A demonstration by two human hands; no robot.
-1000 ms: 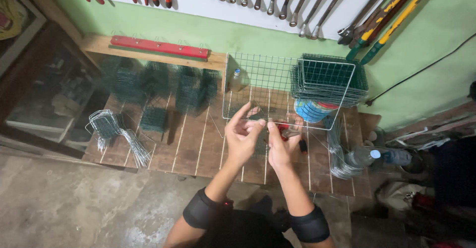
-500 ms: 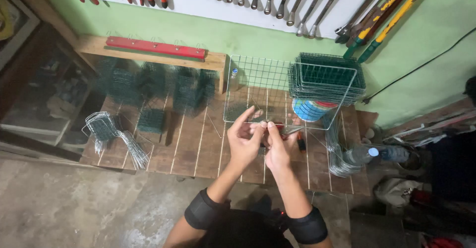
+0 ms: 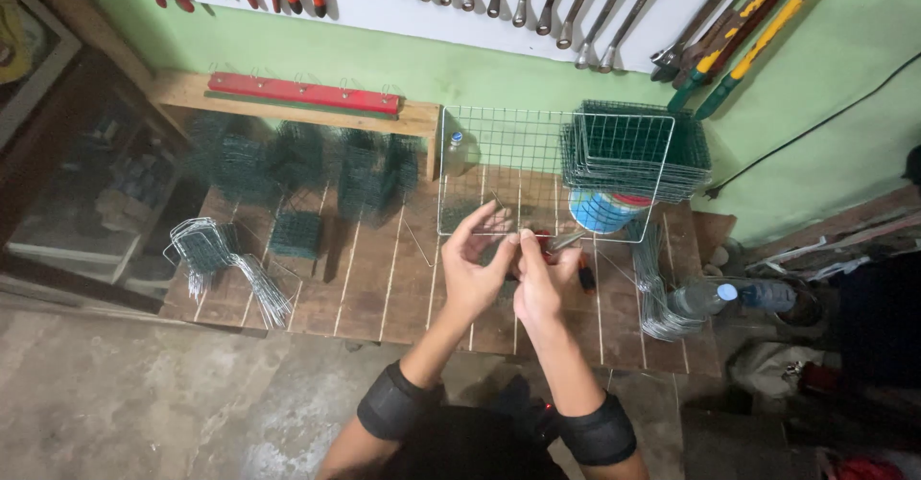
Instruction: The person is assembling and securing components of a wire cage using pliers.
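Note:
A square panel of silver wire mesh (image 3: 499,168) stands tilted over the wooden slatted table (image 3: 384,288), its lower edge held in front of me. My left hand (image 3: 475,264) pinches that lower wire, fingers partly spread. My right hand (image 3: 545,279) grips red-handled pliers (image 3: 561,245) against the same edge, right beside the left hand. Both forearms wear black elbow bands.
A stack of green mesh panels (image 3: 638,149) rests on a blue and white tub (image 3: 600,210) at the right. Green wire cages (image 3: 307,159) line the back left; bent silver wires (image 3: 225,269) lie at the left, more at the right (image 3: 657,293). Plastic bottles (image 3: 729,296) lie right. Tools hang on the wall.
My hands have stayed together at the mesh panel's lower edge; the left fingers have opened slightly. The view has shifted a little.

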